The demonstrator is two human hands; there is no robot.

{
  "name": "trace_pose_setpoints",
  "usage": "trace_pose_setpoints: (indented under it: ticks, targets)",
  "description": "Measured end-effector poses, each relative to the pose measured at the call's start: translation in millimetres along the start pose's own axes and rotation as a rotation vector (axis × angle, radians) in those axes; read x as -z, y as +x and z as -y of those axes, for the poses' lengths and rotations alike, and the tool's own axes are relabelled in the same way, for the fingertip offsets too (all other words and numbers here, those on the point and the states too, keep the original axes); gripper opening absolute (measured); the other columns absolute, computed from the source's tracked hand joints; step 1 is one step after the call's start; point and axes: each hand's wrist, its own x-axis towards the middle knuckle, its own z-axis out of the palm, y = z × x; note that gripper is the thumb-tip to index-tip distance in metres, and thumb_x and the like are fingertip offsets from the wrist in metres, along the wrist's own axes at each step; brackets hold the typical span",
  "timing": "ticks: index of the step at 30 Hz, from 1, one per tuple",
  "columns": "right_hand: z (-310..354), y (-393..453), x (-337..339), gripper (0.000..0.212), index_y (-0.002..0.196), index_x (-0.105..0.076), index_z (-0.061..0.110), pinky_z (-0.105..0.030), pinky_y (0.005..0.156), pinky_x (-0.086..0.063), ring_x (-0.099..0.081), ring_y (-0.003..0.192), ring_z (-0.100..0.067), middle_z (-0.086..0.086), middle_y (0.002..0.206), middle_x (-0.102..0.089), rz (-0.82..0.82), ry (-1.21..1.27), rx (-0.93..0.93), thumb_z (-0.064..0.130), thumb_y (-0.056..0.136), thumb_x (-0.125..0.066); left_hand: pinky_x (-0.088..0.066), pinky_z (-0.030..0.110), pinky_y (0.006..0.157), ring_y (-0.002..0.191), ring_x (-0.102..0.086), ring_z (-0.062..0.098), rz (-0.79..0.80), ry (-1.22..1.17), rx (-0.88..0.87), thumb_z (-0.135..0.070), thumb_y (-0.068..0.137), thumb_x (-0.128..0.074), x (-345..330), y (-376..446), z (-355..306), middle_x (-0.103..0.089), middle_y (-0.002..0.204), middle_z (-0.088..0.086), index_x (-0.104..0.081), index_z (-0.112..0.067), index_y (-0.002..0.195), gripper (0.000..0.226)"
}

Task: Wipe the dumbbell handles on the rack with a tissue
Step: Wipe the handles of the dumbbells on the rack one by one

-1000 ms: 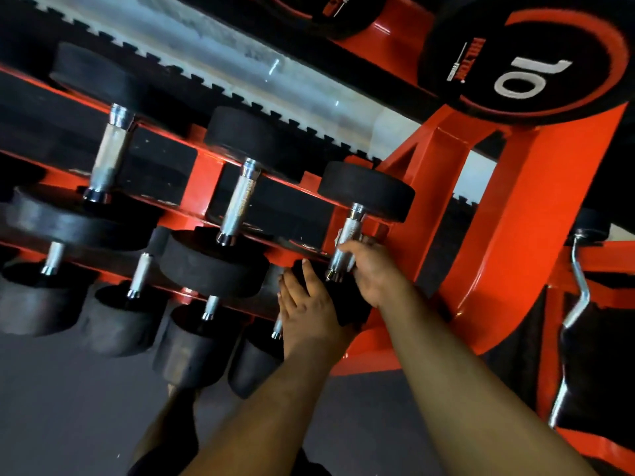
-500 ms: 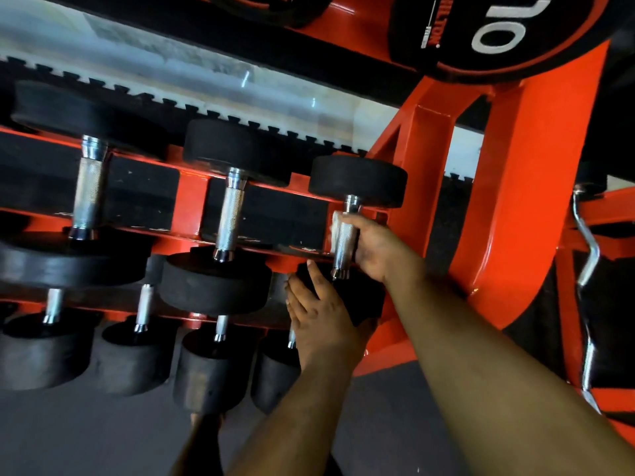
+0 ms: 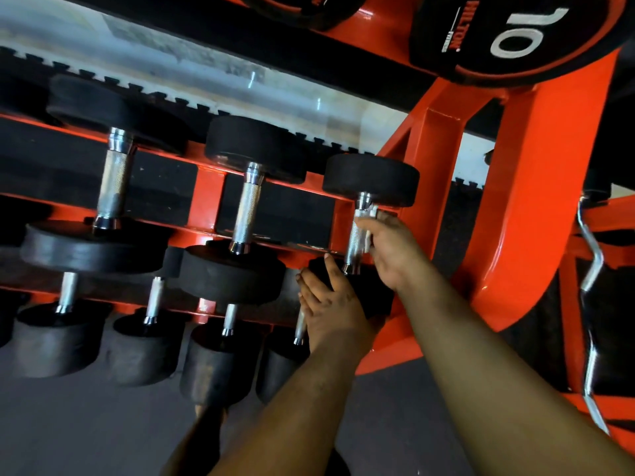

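Observation:
Black dumbbells with chrome handles lie in rows on an orange rack [image 3: 443, 187]. My right hand [image 3: 391, 249] curls round the handle of the rightmost upper dumbbell [image 3: 354, 245], near its far end. A white tissue [image 3: 366, 214] shows between my fingers and the chrome. My left hand [image 3: 333, 307] rests with fingers extended on the near black head of that dumbbell [image 3: 371, 297]. Two more upper handles [image 3: 247, 211] [image 3: 113, 180] lie bare to the left.
A lower row of smaller dumbbells [image 3: 220, 359] sits beneath, near the grey floor. A black plate marked 10 [image 3: 515, 36] hangs at the top right. A chrome curl bar [image 3: 591, 269] stands at the right edge. My leg shows below the arms.
My right hand has slid with the tissue along the handle from the near end toward the far head. The left hand stays on the near head.

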Motion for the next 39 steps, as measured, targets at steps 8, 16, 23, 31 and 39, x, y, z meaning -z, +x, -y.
trace_pose_setpoints:
  ticks: [8,16,23,31,39]
  targets:
    - [0,18,2,0.019,0.109,-0.065,0.01,-0.028,0.066,-0.053,-0.066,0.074,-0.015,-0.002,0.083,-0.068,0.045,0.104,-0.068,0.011,0.091,-0.066,0.004,0.045,0.126,0.155,0.016,0.038,-0.078,-0.027,0.001,-0.061,0.072,-0.082,-7,2,2,0.017,0.163,0.025,0.026,-0.022,0.156,0.142]
    - [-21,-2,7,0.014,0.087,-0.06,0.016,-0.024,0.056,-0.05,-0.06,0.068,-0.017,-0.005,0.08,-0.064,0.058,-0.231,-0.122,0.009,0.099,-0.058,0.002,0.044,0.127,0.156,0.012,0.034,-0.129,-0.059,0.001,-0.061,0.069,-0.083,-12,-2,2,0.014,0.165,0.024,0.031,-0.022,0.154,0.148]
    - [-20,7,12,0.017,0.109,-0.068,0.014,-0.024,0.06,-0.054,-0.067,0.078,-0.015,-0.005,0.097,-0.071,0.108,-0.192,-0.109,0.019,0.104,-0.053,0.004,0.044,0.126,0.156,0.014,0.033,-0.142,-0.101,-0.023,-0.057,0.07,-0.085,-13,-1,5,0.016,0.165,0.023,0.03,-0.023,0.155,0.147]
    - [-18,7,13,0.025,0.115,-0.071,0.007,-0.033,0.091,-0.056,-0.069,0.098,-0.022,-0.013,0.112,-0.073,-0.129,-0.597,0.408,0.013,0.099,-0.052,0.002,0.045,0.126,0.156,0.011,0.034,-0.169,-0.122,-0.035,-0.055,0.07,-0.087,-14,-3,8,0.015,0.165,0.022,0.035,-0.02,0.152,0.151]
    - [-8,-12,29,0.062,0.157,-0.029,0.011,-0.031,0.125,-0.016,-0.019,0.153,-0.019,-0.006,0.164,-0.027,0.243,-1.673,0.939,-0.004,0.096,-0.028,0.001,0.046,0.127,0.156,0.01,0.035,-0.158,-0.132,-0.051,-0.057,0.07,-0.086,-14,-5,9,0.016,0.165,0.022,0.036,-0.019,0.152,0.152]
